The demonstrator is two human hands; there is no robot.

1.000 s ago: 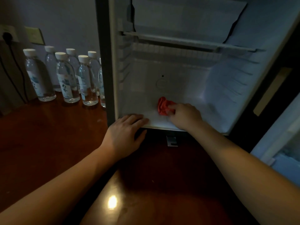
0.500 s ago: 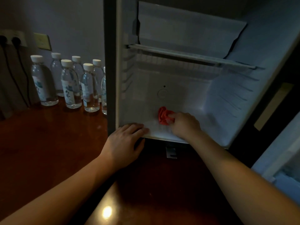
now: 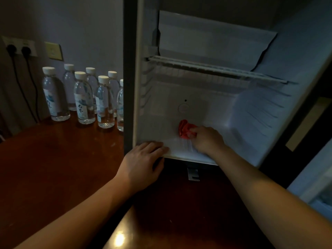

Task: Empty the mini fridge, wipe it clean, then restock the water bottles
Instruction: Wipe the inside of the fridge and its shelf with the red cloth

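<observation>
The mini fridge (image 3: 269, 108) stands open with no bottles inside; a wire shelf (image 3: 206, 69) crosses its upper part. On the fridge floor my right hand (image 3: 206, 139) grips a crumpled red cloth (image 3: 185, 129) and presses it against the white bottom. My left hand (image 3: 142, 162) lies flat with straight fingers on the front left lip of the fridge floor. Several clear water bottles (image 3: 84, 99) with white caps stand in a cluster on the wooden surface left of the fridge.
The dark wooden tabletop (image 3: 53, 168) stretches in front of and left of the fridge. Two plugs with black cords sit in a wall socket (image 3: 19, 48) at the far left. The open fridge door (image 3: 316, 177) juts out at the right edge.
The view has tilted up a little, so everything sits lower in frame. My right hand with the red cloth has barely shifted on the fridge floor. The left hand stays put.
</observation>
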